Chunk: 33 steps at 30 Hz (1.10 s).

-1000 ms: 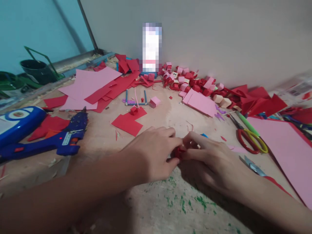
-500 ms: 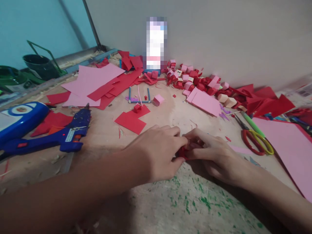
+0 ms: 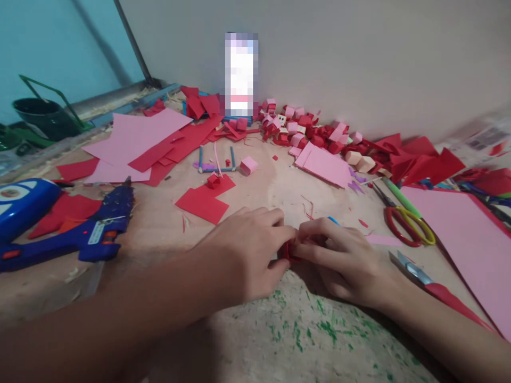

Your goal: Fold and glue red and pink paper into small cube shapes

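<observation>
Close together over the front of the table, my left hand and my right hand both pinch a small piece of red paper. My fingers cover most of it, so its folded shape cannot be made out. Beyond my left hand lies a cut red sheet with a small red paper cube on it. A pink paper cube sits just behind. Right of my right hand are a utility knife and scissors with red and yellow handles.
A blue glue gun lies at the left beside a blue and white object. Pink sheets lie behind it. Many small red and pink cubes are heaped along the wall. A pixelated bright screen stands at the back.
The view has shifted a little to the right, showing more of the utility knife. Both hands keep hold of the red paper, with fingers only slightly moved.
</observation>
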### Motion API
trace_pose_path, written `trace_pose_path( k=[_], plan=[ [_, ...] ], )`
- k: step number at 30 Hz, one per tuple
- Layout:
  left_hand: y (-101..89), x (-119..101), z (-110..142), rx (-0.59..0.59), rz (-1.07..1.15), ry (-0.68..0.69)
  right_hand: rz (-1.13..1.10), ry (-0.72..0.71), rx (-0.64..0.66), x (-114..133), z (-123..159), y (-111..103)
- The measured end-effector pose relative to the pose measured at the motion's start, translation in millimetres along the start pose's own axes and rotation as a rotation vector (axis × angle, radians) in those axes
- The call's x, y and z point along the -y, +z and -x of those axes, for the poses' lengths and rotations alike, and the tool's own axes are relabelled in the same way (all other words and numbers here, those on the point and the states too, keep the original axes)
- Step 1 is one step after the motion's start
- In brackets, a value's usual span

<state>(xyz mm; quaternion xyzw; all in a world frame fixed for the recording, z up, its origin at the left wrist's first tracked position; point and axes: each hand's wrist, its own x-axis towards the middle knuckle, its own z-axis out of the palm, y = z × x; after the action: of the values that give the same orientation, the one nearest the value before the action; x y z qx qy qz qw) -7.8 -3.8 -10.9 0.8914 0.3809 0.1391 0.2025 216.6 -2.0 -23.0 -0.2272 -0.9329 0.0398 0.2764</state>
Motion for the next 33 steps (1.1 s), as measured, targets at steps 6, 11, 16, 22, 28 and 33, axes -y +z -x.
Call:
trace_pose_path(
  k=[6, 11, 16, 22, 28, 33],
  plan=[
    [-0.9, 0, 0, -0.013, 0.012, 0.000, -0.063, 0.008, -0.012, 0, 0, -7],
    [-2.6, -1, -1, -0.001, 0.006, 0.000, -0.085, 0.062, -0.051, 3, 0, -14],
    [-3.0, -1, -1, 0.008, 0.001, -0.008, -0.095, 0.053, -0.014, 5, -2, -13],
    [-2.3, -1, 0, 0.022, -0.007, -0.020, -0.089, 0.030, 0.032, 3, -5, -6],
    [-1.0, -1, -1, 0.017, -0.021, -0.018, -0.081, 0.058, 0.049, 4, -7, -4],
    [0.0, -1, -1, 0.014, -0.029, -0.015, -0.122, 0.097, 0.020, 6, -5, 0]
  ],
)
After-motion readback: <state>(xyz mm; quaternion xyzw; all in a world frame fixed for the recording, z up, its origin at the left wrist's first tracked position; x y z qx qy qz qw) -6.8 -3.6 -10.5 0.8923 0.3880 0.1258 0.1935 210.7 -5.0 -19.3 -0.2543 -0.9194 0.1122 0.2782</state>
